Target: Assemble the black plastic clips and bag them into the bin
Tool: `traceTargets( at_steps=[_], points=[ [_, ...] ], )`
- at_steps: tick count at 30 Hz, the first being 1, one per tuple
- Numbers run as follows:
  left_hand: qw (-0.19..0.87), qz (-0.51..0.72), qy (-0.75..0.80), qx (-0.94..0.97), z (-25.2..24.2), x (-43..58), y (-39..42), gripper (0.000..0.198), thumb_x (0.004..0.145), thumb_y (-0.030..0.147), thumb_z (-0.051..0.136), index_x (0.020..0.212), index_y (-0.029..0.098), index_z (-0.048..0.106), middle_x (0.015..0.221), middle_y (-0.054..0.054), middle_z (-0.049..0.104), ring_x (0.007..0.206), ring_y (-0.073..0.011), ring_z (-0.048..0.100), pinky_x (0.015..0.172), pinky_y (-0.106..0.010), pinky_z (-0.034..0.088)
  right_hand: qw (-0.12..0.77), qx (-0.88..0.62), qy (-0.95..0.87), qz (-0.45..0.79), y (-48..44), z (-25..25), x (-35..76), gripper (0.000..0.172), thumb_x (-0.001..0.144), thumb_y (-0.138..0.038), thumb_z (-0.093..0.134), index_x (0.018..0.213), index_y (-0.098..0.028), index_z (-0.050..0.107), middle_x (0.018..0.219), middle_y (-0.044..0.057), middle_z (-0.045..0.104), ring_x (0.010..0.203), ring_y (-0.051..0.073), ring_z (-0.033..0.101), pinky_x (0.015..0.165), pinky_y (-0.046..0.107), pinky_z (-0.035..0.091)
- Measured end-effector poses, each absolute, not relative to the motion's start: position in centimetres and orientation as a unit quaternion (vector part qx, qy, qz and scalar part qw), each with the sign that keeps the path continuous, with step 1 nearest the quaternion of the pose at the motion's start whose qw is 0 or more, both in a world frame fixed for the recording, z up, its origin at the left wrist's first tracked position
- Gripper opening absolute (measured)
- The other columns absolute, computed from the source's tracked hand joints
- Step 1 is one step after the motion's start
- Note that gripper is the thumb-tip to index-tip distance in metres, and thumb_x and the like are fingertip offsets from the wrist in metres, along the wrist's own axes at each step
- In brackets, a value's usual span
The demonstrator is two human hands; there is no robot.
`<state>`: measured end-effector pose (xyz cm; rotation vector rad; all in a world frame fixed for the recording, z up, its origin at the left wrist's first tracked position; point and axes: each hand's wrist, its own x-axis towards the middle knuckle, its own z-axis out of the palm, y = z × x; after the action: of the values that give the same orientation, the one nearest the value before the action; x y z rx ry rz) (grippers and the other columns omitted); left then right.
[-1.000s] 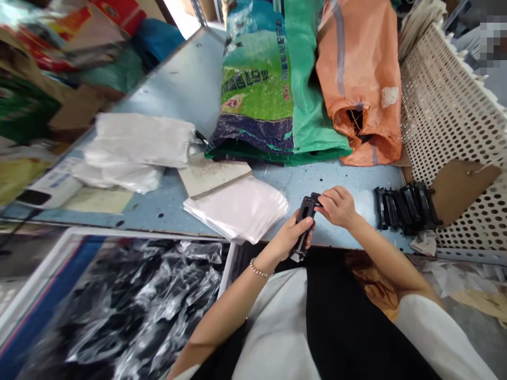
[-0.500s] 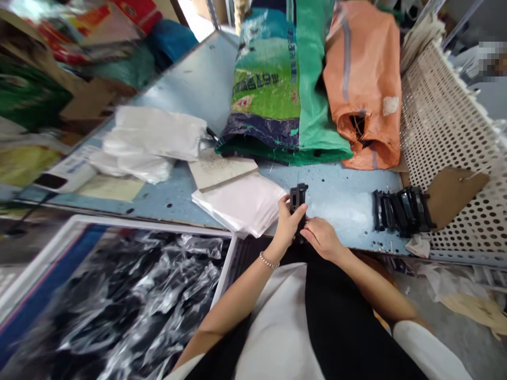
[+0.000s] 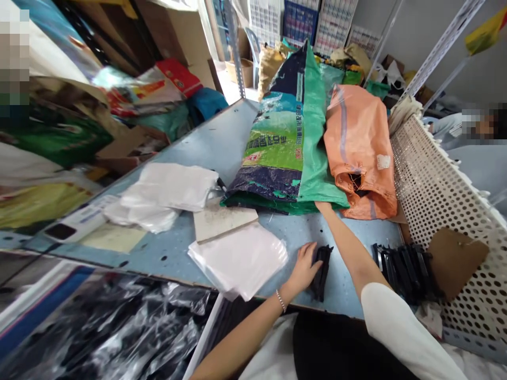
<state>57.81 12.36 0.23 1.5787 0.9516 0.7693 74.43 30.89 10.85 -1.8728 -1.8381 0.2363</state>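
Note:
My left hand [image 3: 304, 268], with a beaded bracelet at the wrist, rests beside a black plastic part [image 3: 322, 273] on the blue table, its thumb against the part and its fingers apart. My right hand [image 3: 322, 206] reaches into the mouth of the green woven sack [image 3: 273, 153]; its fingers are hidden inside. Right of the sack lies an orange sack [image 3: 358, 142] with a torn opening. A row of several black parts [image 3: 407, 272] stands near the table's right end.
White plastic bags [image 3: 241, 258] and a flat board [image 3: 222, 220] lie left of my left hand. A perforated white panel [image 3: 435, 184] borders the right side. Below the table's left edge, a bin holds black items in clear wrap [image 3: 150, 327]. A person [image 3: 471, 153] is at the far right.
My right hand has left the black part and gone forward into the green sack. The black part now lies on the table by my left hand. The view has tilted up.

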Motion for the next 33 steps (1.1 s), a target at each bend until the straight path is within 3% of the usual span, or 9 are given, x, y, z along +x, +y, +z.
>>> traceTargets(
  at_steps=[3, 6, 9, 13, 17, 23, 28, 33],
  points=[
    [0.626, 0.347, 0.399, 0.573, 0.9, 56.4, 15.1, 0.055, 0.087, 0.026, 0.066, 0.140, 0.018, 0.054, 0.139, -0.017, 0.059, 0.130, -0.0294, 0.058, 0.116, -0.053, 0.043, 0.282, -0.714, -0.633, 0.102, 27.2, 9.8, 74.4, 0.038, 0.104, -0.038, 0.046, 0.099, -0.010, 0.073, 0.099, 0.007, 0.075, 0.086, 0.016, 0.070, 0.087, 0.031, 0.057],
    [0.718, 0.376, 0.381, 0.445, 3.1, 56.6, 17.5, 0.059, 0.087, 0.042, 0.070, 0.139, 0.021, 0.051, 0.138, -0.016, 0.060, 0.127, -0.0271, 0.061, 0.111, -0.048, 0.046, 0.297, -0.725, -0.608, 0.126, 19.0, 8.3, 73.4, 0.040, 0.100, -0.030, 0.043, 0.121, -0.007, 0.068, 0.107, 0.013, 0.075, 0.095, 0.022, 0.070, 0.087, 0.034, 0.057],
    [0.756, 0.395, 0.375, 0.364, 5.8, 57.4, 18.2, 0.060, 0.083, 0.052, 0.073, 0.131, 0.023, 0.053, 0.126, -0.009, 0.064, 0.112, -0.0218, 0.064, 0.096, -0.037, 0.052, 0.306, -0.664, -0.659, 0.176, 11.1, 8.2, 71.9, 0.049, 0.096, -0.032, 0.058, 0.142, -0.017, 0.053, 0.125, 0.015, 0.068, 0.114, 0.028, 0.064, 0.098, 0.045, 0.055],
    [0.773, 0.346, 0.357, 0.395, 8.6, 57.1, 16.4, 0.050, 0.078, 0.052, 0.077, 0.109, 0.018, 0.058, 0.087, 0.000, 0.063, 0.079, -0.0143, 0.060, 0.074, -0.027, 0.049, 0.342, -0.634, -0.673, 0.166, 7.8, 10.3, 71.9, 0.032, 0.103, -0.038, 0.050, 0.131, -0.024, 0.058, 0.118, 0.012, 0.064, 0.110, 0.027, 0.062, 0.096, 0.047, 0.055],
    [0.794, 0.293, 0.330, 0.418, 10.0, 55.9, 14.2, 0.056, 0.080, 0.059, 0.074, 0.111, 0.018, 0.055, 0.072, 0.003, 0.059, 0.064, -0.0130, 0.056, 0.062, -0.026, 0.046, 0.310, -0.623, -0.715, 0.070, 9.9, 12.2, 73.7, 0.032, 0.106, -0.041, 0.044, 0.127, -0.021, 0.057, 0.114, 0.014, 0.064, 0.105, 0.029, 0.061, 0.088, 0.047, 0.055],
    [0.792, 0.290, 0.348, 0.409, 10.4, 54.8, 12.1, 0.054, 0.077, 0.062, 0.074, 0.103, 0.018, 0.055, 0.073, 0.002, 0.061, 0.060, -0.0125, 0.056, 0.057, -0.025, 0.045, 0.236, -0.568, -0.788, 0.011, 10.5, 12.4, 72.9, 0.032, 0.108, -0.038, 0.038, 0.107, -0.020, 0.064, 0.094, 0.011, 0.067, 0.087, 0.027, 0.059, 0.078, 0.041, 0.051],
    [0.796, 0.288, 0.369, 0.384, 9.8, 53.0, 10.9, 0.053, 0.076, 0.059, 0.076, 0.103, 0.019, 0.055, 0.091, -0.001, 0.064, 0.063, -0.0114, 0.058, 0.057, -0.026, 0.046, 0.254, -0.573, -0.778, 0.051, 9.4, 11.3, 70.9, 0.034, 0.108, -0.041, 0.037, 0.104, -0.022, 0.064, 0.091, 0.010, 0.067, 0.087, 0.026, 0.059, 0.077, 0.039, 0.049],
    [0.789, 0.294, 0.386, 0.377, 10.0, 50.4, 10.2, 0.053, 0.076, 0.059, 0.077, 0.104, 0.018, 0.055, 0.091, 0.000, 0.063, 0.062, -0.0099, 0.057, 0.057, -0.024, 0.046, 0.277, -0.563, -0.774, 0.087, 9.3, 10.5, 68.6, 0.035, 0.108, -0.044, 0.036, 0.102, -0.021, 0.063, 0.092, 0.011, 0.068, 0.088, 0.025, 0.061, 0.077, 0.037, 0.049]
  ],
)
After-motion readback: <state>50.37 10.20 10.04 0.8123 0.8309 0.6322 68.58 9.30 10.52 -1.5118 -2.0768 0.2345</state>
